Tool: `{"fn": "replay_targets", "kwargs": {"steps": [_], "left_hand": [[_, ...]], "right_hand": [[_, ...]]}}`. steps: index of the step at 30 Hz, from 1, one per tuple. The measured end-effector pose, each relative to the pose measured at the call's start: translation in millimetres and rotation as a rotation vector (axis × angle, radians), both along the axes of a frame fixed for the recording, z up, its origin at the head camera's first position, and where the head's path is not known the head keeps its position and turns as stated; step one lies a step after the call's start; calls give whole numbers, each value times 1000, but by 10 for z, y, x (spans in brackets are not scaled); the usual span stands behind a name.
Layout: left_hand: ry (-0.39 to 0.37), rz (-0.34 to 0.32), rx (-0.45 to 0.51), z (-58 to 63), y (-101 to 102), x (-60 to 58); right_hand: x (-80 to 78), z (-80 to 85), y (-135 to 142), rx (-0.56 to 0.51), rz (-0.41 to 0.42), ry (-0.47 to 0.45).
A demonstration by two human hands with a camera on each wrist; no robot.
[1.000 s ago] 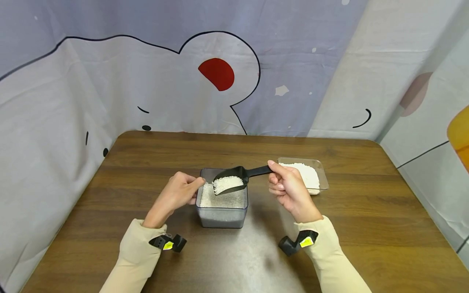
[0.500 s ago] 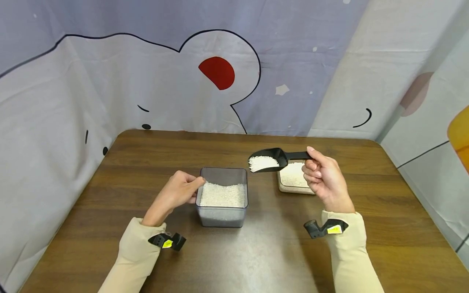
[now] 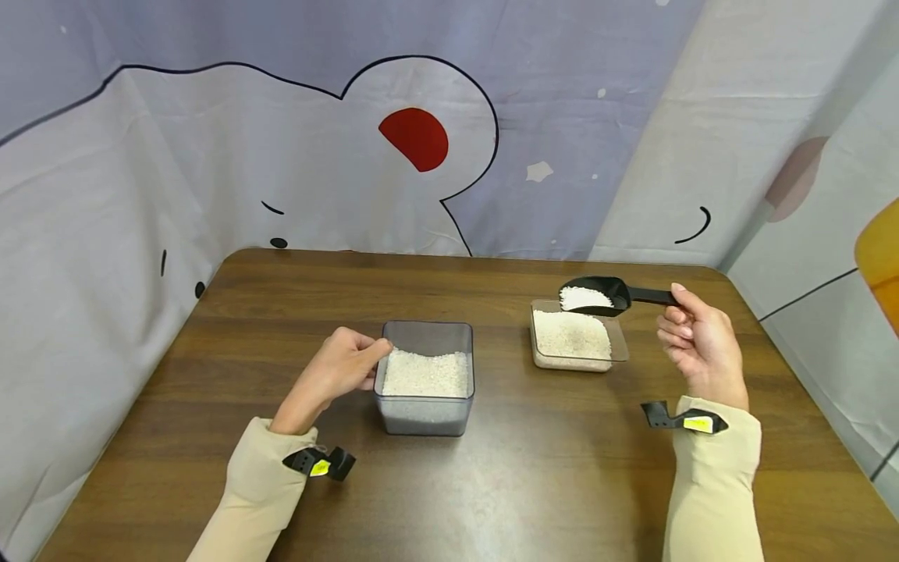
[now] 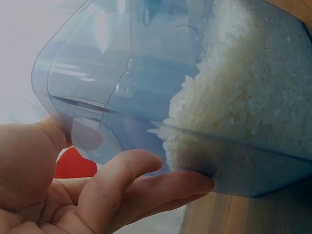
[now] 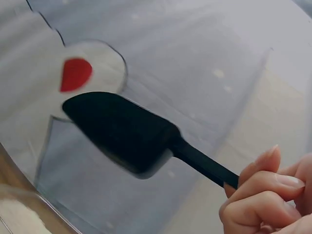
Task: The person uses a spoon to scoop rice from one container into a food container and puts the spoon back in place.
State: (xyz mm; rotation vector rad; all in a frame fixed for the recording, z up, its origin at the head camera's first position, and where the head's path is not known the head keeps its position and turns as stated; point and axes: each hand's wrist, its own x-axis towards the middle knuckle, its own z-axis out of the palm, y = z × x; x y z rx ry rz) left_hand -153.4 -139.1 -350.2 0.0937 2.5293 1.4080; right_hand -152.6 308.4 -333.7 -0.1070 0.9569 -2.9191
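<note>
A black scoop [image 3: 618, 298] carrying white rice [image 3: 584, 298] is held level by its handle in my right hand [image 3: 705, 343], above the back of a shallow clear tray. The right wrist view shows the underside of the scoop [image 5: 124, 134] and the fingers curled round the handle's end. My left hand [image 3: 337, 367] pinches the left rim of a deep, bluish clear container [image 3: 424, 417], thumb over the rim. Rice [image 4: 253, 83] fills its lower part, as the left wrist view shows through the wall.
The shallow clear tray [image 3: 618, 343] stands right of the deep container and holds rice too. Both stand on a brown wooden table [image 3: 513, 468]. A patterned curtain [image 3: 548, 117] hangs behind the table, and an orange shape [image 3: 881, 250] shows at the right edge.
My right hand has carried the loaded scoop from over the deep container to the right, over the shallow tray. The left hand keeps its grip on the rim.
</note>
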Motion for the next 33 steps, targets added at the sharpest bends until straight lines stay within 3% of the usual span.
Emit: {"fn": "replay_targets", "kwargs": {"steps": [10, 15, 21, 25, 33], "left_hand": [[-10, 2, -10, 26, -12, 11], [-8, -1, -2, 30, -16, -1], [-11, -2, 6, 26, -13, -5], [-12, -1, 2, 25, -15, -6], [-15, -2, -4, 11, -16, -5]], "right_hand": [[114, -60, 365, 172, -257, -37], [122, -68, 385, 339, -361, -66], [147, -36, 320, 593, -487, -168], [170, 14, 270, 691, -549, -210], [230, 128, 199, 700, -586, -181]]}}
